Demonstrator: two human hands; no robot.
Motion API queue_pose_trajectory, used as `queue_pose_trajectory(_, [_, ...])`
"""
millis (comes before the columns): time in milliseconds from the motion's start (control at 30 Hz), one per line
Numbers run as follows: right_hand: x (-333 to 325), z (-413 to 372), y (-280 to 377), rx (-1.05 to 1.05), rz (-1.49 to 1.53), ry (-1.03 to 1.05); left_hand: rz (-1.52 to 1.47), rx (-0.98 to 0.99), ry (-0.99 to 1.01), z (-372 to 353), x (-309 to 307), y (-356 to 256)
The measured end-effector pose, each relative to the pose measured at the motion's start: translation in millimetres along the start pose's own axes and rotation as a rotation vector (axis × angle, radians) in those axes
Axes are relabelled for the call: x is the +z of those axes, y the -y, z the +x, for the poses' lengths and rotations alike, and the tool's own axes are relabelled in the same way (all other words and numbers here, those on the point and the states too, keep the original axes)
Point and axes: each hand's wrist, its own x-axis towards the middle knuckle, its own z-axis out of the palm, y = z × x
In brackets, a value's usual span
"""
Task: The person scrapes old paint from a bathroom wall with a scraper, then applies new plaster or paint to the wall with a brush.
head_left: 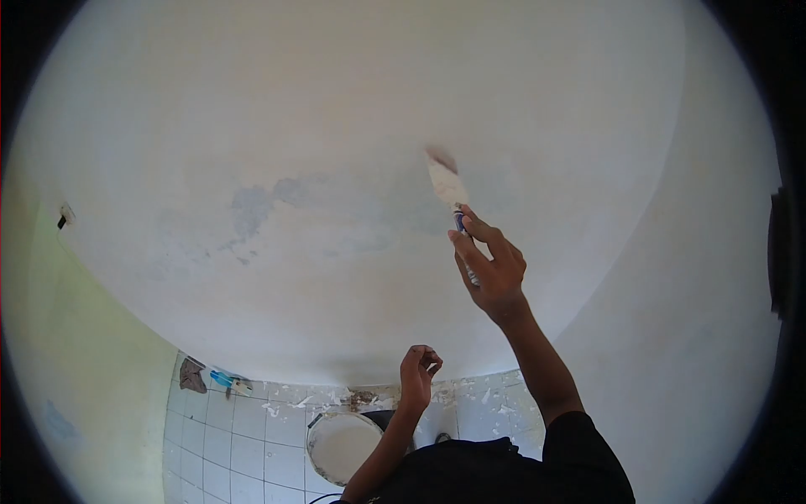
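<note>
My right hand [495,260] grips the handle of a putty knife [446,178], raised in front of the pale wall [336,109]. Whitish filler coats most of the blade, and its dark tip is blurred at the wall surface. Down below, my left hand [421,374] hangs away from the wall with its fingers curled in, and nothing shows in them. Grey-blue patches [252,206] with rough edges mark the wall left of the knife.
A round bucket [311,445] of whitish material stands on the tiled floor [248,458] by my left forearm. Flakes of debris [290,403] lie along the wall's foot. A grey cloth [192,375] and a blue object [222,378] rest in the left corner.
</note>
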Motion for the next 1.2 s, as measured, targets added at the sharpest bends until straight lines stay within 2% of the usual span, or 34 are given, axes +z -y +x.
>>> queue_pose_trajectory(67, [15.2,-12.6,-4.3,-0.010,-0.041,-0.007,-0.013,-0.012,-0.010,0.4,-3.4,1.4])
queue_pose_trajectory(133, [32.5,-29.3,-5.4,0.057,0.029,0.250,-0.026,-0.038,-0.021,2.1,-9.1,4.5])
queue_pose_trajectory(200, [33.9,-29.7,3.3,0.016,0.002,0.289,-0.019,-0.027,-0.019,-0.1,-8.1,4.0])
queue_pose_trajectory(267, [26.6,-26.4,8.7,0.094,0.240,0.391,-0.014,-0.015,-0.020,-0.6,-6.7,4.9])
queue_pose_trajectory(300, [22.1,-22.9,10.5,0.100,0.241,0.391,-0.016,-0.026,-0.012,0.2,-6.8,4.3])
queue_pose_trajectory(367, [11.4,-10.2,9.1,0.241,0.323,0.355,-0.017,-0.033,-0.003,1.7,-6.1,3.4])
queue_pose_trajectory(500, [9.0,30.1,-17.8,0.269,0.235,0.357,-0.038,-0.021,-0.008,0.8,-4.9,4.2])
queue_pose_trajectory(567, [18.0,41.9,-29.7,0.077,0.187,0.186,-0.032,-0.020,-0.002,-1.6,-7.3,4.0])
queue_pose_trajectory(600, [20.4,40.2,-26.6,0.078,0.191,0.186,-0.040,-0.006,0.000,-2.1,-7.2,3.6])
queue_pose_trajectory(667, [25.1,33.9,-14.3,-0.252,0.010,0.002,-0.052,0.018,0.002,0.7,-9.5,0.3])
queue_pose_trajectory(733, [24.8,25.5,-4.4,-0.310,0.007,0.008,-0.055,0.018,-0.041,0.2,-15.2,-1.6])
queue_pose_trajectory(800, [36.2,5.5,1.3,-0.223,0.022,0.193,-0.070,0.027,-0.063,2.1,-20.2,-5.0])
queue_pose_trajectory(833, [44.0,-7.2,5.1,-0.265,-0.011,0.291,-0.073,0.027,-0.075,2.9,-23.6,-5.8])
queue_pose_trajectory(867, [47.9,-15.5,8.6,-0.263,-0.005,0.294,-0.074,0.026,-0.082,3.7,-24.6,-7.7])
queue_pose_trajectory(933, [50.8,-26.4,11.8,-0.241,0.106,0.459,-0.067,0.016,-0.092,7.9,-23.6,-9.5])
queue_pose_trajectory(967, [46.3,-23.8,11.6,-0.244,0.107,0.462,-0.070,0.017,-0.093,8.1,-21.7,-9.3])
queue_pose_trajectory(1033, [28.7,-11.2,10.1,-0.023,0.271,0.499,-0.073,0.038,-0.064,7.7,-18.1,-9.1])
queue_pose_trajectory(1067, [22.2,-0.7,6.0,-0.024,0.272,0.500,-0.074,0.039,-0.064,8.2,-15.5,-9.8])
queue_pose_trajectory(1133, [16.3,26.6,-9.3,0.128,0.194,0.461,-0.057,0.025,-0.037,7.3,-10.7,-8.6])
queue_pose_trajectory(1200, [22.2,49.1,-25.2,0.089,0.229,0.247,-0.052,0.015,-0.020,7.2,-8.9,-6.3])
